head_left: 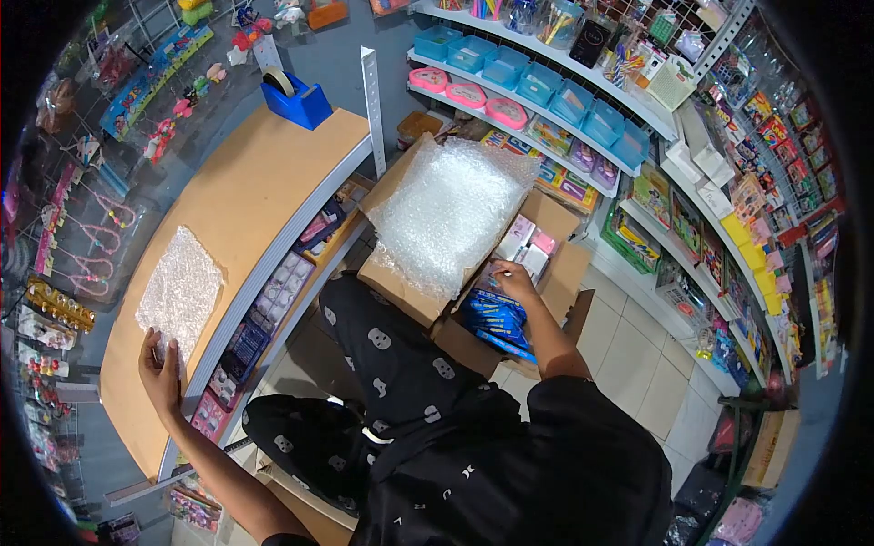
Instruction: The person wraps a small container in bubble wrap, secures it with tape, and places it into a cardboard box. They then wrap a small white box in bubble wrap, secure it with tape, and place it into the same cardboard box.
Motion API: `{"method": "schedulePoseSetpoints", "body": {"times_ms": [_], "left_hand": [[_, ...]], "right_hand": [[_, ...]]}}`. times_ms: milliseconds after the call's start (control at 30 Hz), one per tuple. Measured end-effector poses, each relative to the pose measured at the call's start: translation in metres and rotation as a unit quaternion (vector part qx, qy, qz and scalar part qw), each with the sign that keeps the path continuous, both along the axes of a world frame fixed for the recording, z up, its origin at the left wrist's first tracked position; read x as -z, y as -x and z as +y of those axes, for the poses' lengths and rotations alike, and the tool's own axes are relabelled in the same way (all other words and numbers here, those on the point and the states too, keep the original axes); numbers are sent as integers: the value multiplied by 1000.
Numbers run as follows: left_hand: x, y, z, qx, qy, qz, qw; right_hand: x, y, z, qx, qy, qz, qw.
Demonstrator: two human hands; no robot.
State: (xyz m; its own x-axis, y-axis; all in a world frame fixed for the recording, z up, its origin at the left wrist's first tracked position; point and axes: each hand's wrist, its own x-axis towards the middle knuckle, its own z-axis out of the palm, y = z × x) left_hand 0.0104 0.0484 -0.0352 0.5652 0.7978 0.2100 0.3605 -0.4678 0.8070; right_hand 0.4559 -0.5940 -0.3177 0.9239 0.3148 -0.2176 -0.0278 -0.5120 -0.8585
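Note:
My left hand (159,371) lies at the near edge of a small sheet of bubble wrap (185,287) on the wooden tabletop. Its fingers are stretched out and apart. Down in an open cardboard box (552,215), my right hand (516,281) has its fingers curled over the contents. What they pinch, if anything, I cannot make out. Around that hand are blue packets (494,316) and several small white and pink boxes (528,244). A larger heap of bubble wrap (448,207) covers a second cardboard box (387,274) beside it.
A blue tape dispenser (298,102) stands at the tabletop's (264,173) far end. Shelves with blue trays (551,98) and pink boxes (466,95) line the back. Hanging accessories cover the left wall. A metal upright (371,109) rises by the table's corner.

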Motion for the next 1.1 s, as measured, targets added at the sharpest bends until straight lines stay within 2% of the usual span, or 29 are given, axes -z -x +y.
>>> {"method": "schedulePoseSetpoints", "body": {"times_ms": [167,267,300,333,367,400,433,467,500,533,567,600,633,667,733,833,867,933,967,1067,1100], "left_hand": [[6,5,5,22,-18,-2,1000],[2,4,-2,18,-29,8,999],[-4,3,-9,1,-40,29,999],[-10,-1,-15,-23,-51,51,997],[-16,-3,-20,-22,-100,66,993],[-21,-5,-24,-21,-145,87,985],[-24,-8,-27,-20,-165,66,984],[-25,-11,-28,-15,-186,46,981],[-17,-12,-24,-27,-166,7,986],[-13,-11,-21,-35,-147,-33,988],[-19,-12,-26,-58,-126,-26,990],[-24,-15,-31,-76,-103,-20,992],[-33,-18,-38,-108,-135,35,984],[-33,-17,-36,-122,-166,70,976],[-29,-17,-31,-144,-224,139,954],[-28,-18,-32,-146,-239,180,943],[-27,-18,-32,-145,-245,190,940],[-27,-19,-34,-149,-232,198,941],[-28,-20,-34,-151,-232,202,939],[-26,-19,-32,-152,-233,204,939],[-27,-20,-33,-153,-234,205,938]], "right_hand": [[-1,3,7,26,-29,34,999],[41,-11,-12,12,-23,-34,999],[44,-14,-18,11,-116,44,992],[30,-16,-19,-45,-152,28,987],[20,-13,-20,0,-149,99,984],[87,-40,-50,-54,30,-78,995],[74,-34,-46,65,-57,58,995],[96,-46,-56,61,-73,1,996],[121,-68,-77,68,-101,132,984],[135,-74,-83,116,-66,104,986],[146,-79,-88,168,-33,74,983],[156,-82,-102,139,18,-20,990],[162,-88,-105,113,67,-116,985],[124,-78,-88,190,146,7,971],[80,-64,-65,219,193,102,951],[127,-86,-85,157,273,53,948],[127,-87,-80,145,319,40,936],[111,-85,-76,121,408,12,905],[83,-77,-59,117,428,47,895],[53,-63,-46,86,405,33,910],[115,-91,-75,71,373,53,924]]}}
